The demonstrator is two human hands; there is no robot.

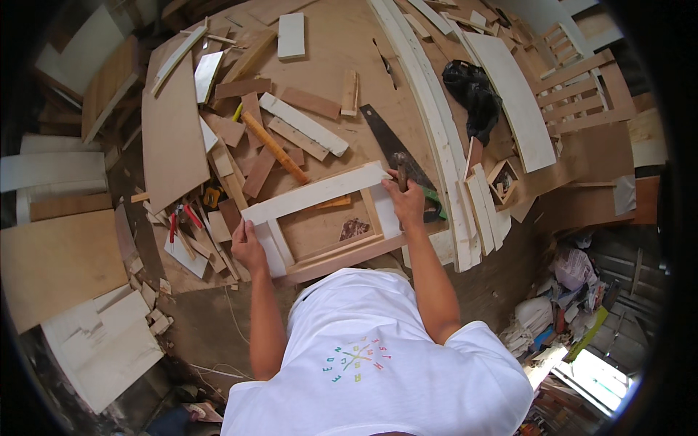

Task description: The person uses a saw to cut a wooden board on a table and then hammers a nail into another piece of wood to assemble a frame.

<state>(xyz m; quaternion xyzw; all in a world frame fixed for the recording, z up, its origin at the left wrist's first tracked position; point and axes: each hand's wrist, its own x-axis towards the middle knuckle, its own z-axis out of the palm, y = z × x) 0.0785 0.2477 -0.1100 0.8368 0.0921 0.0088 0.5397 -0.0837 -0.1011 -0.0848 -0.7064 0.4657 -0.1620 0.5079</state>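
Note:
A rectangular wooden frame [314,195], with white-faced boards and bare wood edges, lies at the near edge of the worktable before me. My left hand [249,248] grips its left corner, the thumb up against the white long board. At the opposite corner my right hand [404,202] is closed round the frame's end. A hammer [399,164] shows just past the right fingers; whether they touch it I cannot tell. Behind it lies a handsaw [392,138] with a dark blade, its green handle partly hidden by my right wrist.
Wood offcuts [309,102] are strewn over the far table. Red-handled pliers [193,216] and a yellow-black tape measure [211,197] lie left of the frame. Long white boards [436,138] run along the right, with a black plastic bag [472,94] and a small wooden box [503,180] beyond.

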